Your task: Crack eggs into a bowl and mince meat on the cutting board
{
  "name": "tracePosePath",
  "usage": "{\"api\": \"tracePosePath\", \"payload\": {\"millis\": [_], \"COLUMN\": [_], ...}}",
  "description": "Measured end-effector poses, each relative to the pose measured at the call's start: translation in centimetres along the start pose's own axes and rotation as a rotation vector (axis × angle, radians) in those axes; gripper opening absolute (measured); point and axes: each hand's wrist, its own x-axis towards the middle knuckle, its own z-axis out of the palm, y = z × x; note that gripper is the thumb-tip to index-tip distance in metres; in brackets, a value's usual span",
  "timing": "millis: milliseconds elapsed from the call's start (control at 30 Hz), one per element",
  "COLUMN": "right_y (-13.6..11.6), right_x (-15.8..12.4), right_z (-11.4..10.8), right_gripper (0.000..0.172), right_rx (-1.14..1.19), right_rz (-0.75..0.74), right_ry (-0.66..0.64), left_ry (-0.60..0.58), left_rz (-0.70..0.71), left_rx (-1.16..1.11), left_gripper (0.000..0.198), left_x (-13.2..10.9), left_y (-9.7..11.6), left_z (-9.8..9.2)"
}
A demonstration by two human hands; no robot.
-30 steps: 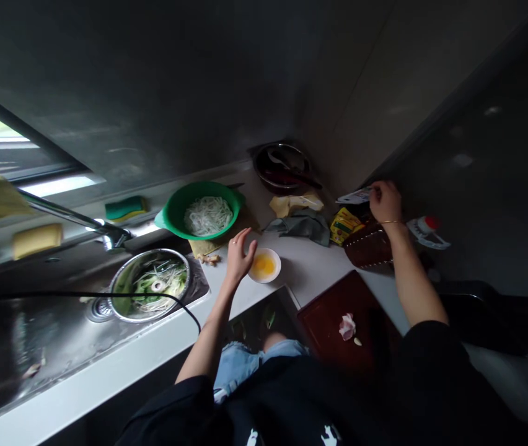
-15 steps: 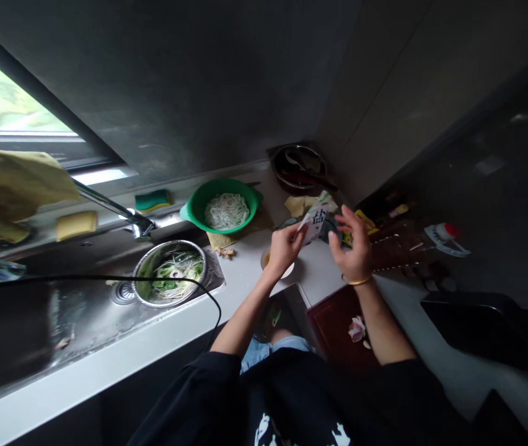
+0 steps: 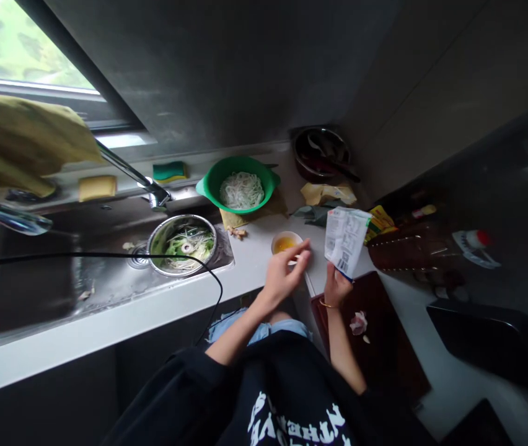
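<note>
My right hand (image 3: 336, 286) is closed on the bottom of a white printed packet (image 3: 346, 238) and holds it upright above the counter. My left hand (image 3: 284, 275) hovers beside it with fingers loosely spread, holding nothing, just in front of a small white bowl of beaten egg (image 3: 286, 243). A dark red cutting board (image 3: 385, 328) with a pale piece of garlic (image 3: 359, 323) lies below my right wrist.
A steel bowl of greens and sprouts (image 3: 183, 244) sits in the sink (image 3: 59, 279) under the tap (image 3: 131, 174). A green colander of noodles (image 3: 242, 188), a dark pot (image 3: 322, 153), cloths, a yellow packet (image 3: 379, 220) and a knife rack (image 3: 408, 251) crowd the counter corner. A black cable (image 3: 106, 255) crosses the sink.
My right hand fetched the packet from the corner and brought it toward me, now upright. My left hand briefly touched the packet, then let go and dropped near the egg bowl.
</note>
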Motion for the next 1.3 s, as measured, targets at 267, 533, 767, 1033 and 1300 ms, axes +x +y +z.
{"api": "tracePosePath", "payload": {"millis": [267,533,767,1033,1300], "right_y": [5.3,6.6,7.4,8.1,7.2], "right_x": [-1.8,-0.9,-0.2,0.1,0.4], "right_z": [-4.3,-4.7,-4.5,-4.0,-3.9], "right_gripper": [0.037,0.031,0.030,0.029,0.026], "right_rx": [-0.221,-0.193,-0.207,-0.237,-0.235], "right_rz": [-0.147,-0.146,-0.166,-0.219,-0.257], "right_ry": [-0.274,-0.449,-0.512,-0.522,-0.526], "left_ry": [0.346,0.246,0.227,0.219,0.223], "left_rz": [-0.194,-0.248,-0.265,-0.286,-0.281], "left_rx": [0.096,0.077,0.035,0.025,0.028], "left_gripper": [0.034,0.029,0.028,0.028,0.028], "left_x": [0.6,0.3,0.3,0.1,0.2], "left_y": [-9.6,-12.4,-13.1,-13.5,-13.8], "left_z": [-6.2,-5.2,-5.0,-5.0,-4.9]}}
